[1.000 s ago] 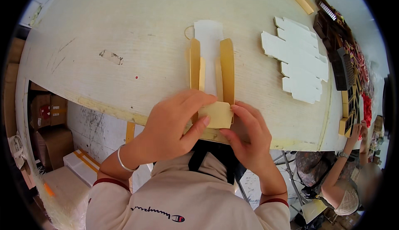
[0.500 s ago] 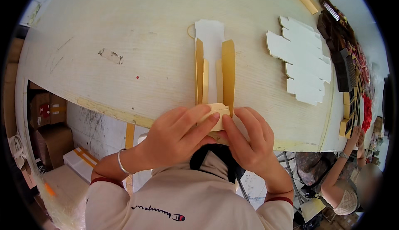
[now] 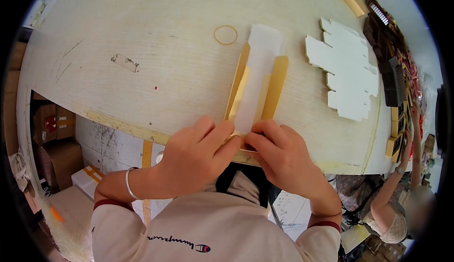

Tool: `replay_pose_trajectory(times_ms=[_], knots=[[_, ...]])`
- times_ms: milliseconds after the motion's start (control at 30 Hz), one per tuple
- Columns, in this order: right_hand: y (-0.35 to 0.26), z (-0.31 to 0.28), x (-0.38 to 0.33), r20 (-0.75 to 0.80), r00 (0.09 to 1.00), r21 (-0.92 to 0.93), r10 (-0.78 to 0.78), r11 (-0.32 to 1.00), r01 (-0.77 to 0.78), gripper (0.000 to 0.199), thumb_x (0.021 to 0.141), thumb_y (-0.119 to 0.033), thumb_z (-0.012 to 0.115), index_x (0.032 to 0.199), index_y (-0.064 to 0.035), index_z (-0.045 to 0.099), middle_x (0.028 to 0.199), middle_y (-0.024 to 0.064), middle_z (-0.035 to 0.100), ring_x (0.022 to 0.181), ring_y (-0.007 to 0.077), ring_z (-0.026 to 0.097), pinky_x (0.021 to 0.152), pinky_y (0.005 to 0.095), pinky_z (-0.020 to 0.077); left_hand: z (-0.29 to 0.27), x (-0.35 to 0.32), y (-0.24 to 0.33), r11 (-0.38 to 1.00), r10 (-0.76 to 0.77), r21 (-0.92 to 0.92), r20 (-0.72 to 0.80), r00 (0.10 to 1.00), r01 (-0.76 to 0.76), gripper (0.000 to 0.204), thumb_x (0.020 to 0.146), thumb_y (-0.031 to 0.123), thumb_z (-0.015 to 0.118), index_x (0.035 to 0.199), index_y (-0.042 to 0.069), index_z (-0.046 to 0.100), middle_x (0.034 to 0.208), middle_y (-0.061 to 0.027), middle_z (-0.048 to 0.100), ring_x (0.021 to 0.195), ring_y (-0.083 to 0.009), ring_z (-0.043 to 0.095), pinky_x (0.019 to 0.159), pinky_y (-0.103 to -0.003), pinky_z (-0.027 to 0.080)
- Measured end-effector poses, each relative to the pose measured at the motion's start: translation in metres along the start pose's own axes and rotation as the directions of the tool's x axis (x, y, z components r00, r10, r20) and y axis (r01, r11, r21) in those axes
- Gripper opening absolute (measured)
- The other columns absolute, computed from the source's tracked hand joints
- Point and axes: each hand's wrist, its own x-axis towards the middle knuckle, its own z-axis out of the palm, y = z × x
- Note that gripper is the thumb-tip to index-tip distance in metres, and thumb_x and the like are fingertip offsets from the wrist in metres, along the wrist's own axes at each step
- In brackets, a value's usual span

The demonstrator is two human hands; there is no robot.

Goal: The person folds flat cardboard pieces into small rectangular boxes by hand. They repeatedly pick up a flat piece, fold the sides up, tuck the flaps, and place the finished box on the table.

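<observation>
At the near edge of the table [image 3: 165,39], seen from my head camera, I am pinching the near end of a part-folded gold box [image 3: 256,84] with both hands. My left hand [image 3: 196,150] is bending its fingers together on that end, thumb against forefinger, and my right hand [image 3: 286,155] is gripping just beside it, its fingertips nearly meeting those of the left. A sliver of the end flap [image 3: 244,142] is showing between them; my fingers are hiding the rest, so I cannot tell how it is folded.

The box is lying lengthwise, pointing away from me and leaning a little to the right. Its white floor is facing up, its gold left wall [image 3: 240,75] and right wall [image 3: 275,87] are standing along both sides, and its far end is lying flat.

Near that far end, on the left, a thin rubber band [image 3: 215,36] is resting on the table. Well to the right, flat white cardboard sheets [image 3: 345,70] are lying in a pile. Beyond them, dark trays [image 3: 390,82] are lining the side. At the lower right, another person [image 3: 392,181] is reaching toward the goods there. A silver bracelet [image 3: 128,184] is circling my left wrist.
</observation>
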Motion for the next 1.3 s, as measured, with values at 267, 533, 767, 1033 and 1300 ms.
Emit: replay_pose_trajectory(times_ms=[267, 533, 767, 1033, 1300], knots=[[-0.007, 0.008, -0.014, -0.049, 0.998, -0.224, 0.046, 0.973, -0.056, 0.036, 0.067, -0.005, 0.063, 0.102, 0.0001, 0.057, 0.097, 0.0101, 0.051, 0.067, 0.0180, 0.052, 0.054, 0.0298, 0.0408, 0.017, 0.013, -0.005, 1.000, 0.007, 0.020, -0.237, 0.971, -0.003, 0.028, 0.058, 0.003, 0.074, 0.085, 0.007, 0.068, 0.085, -0.0028, 0.055, 0.067, -0.0183, 0.050, 0.050, -0.028, 0.041], [-0.007, -0.003, -0.005, 0.011, 0.986, 0.000, 0.166, 0.986, -0.166, 0.029, 0.072, 0.001, 0.060, 0.100, 0.0004, 0.056, 0.094, 0.0096, 0.048, 0.059, 0.0187, 0.055, 0.049, 0.0306, 0.0429, 0.007, 0.024, -0.002, 0.946, -0.106, -0.297, 0.089, 0.990, 0.128, 0.021, 0.065, 0.002, 0.075, 0.082, 0.005, 0.064, 0.075, -0.0061, 0.046, 0.064, -0.0223, 0.050, 0.049, -0.033, 0.041], [-0.020, -0.024, -0.015, 0.050, 0.983, 0.054, 0.175, 0.983, -0.177, 0.031, 0.072, -0.002, 0.065, 0.102, 0.0000, 0.057, 0.102, 0.0134, 0.052, 0.066, 0.0218, 0.060, 0.054, 0.0323, 0.0472, -0.011, 0.028, 0.019, 0.985, -0.056, -0.156, 0.138, 0.989, 0.078, 0.016, 0.068, 0.004, 0.067, 0.082, 0.005, 0.060, 0.081, -0.0067, 0.047, 0.073, -0.0227, 0.053, 0.055, -0.032, 0.045], [0.006, -0.072, -0.044, -0.164, 0.985, -0.303, -0.045, 0.953, -0.007, 0.024, 0.074, -0.011, 0.069, 0.096, -0.0028, 0.063, 0.097, 0.0101, 0.055, 0.075, 0.0238, 0.054, 0.063, 0.0350, 0.0440, -0.074, 0.055, -0.002, 0.956, 0.195, -0.279, 0.369, 0.909, -0.092, 0.029, 0.064, 0.005, 0.072, 0.093, 0.006, 0.066, 0.119, -0.0116, 0.056, 0.101, -0.0313, 0.055, 0.082, -0.042, 0.046], [-0.046, -0.062, -0.045, -0.246, 0.968, 0.124, 0.056, 0.992, -0.026, 0.036, 0.074, -0.001, 0.069, 0.109, 0.0016, 0.060, 0.091, 0.0127, 0.059, 0.079, 0.0284, 0.057, 0.067, 0.0359, 0.0472, -0.056, 0.024, 0.047, 0.976, 0.177, 0.111, 0.108, 0.978, -0.189, 0.027, 0.065, 0.014, 0.071, 0.091, 0.007, 0.067, 0.119, -0.0062, 0.058, 0.105, -0.0264, 0.053, 0.084, -0.038, 0.045]])
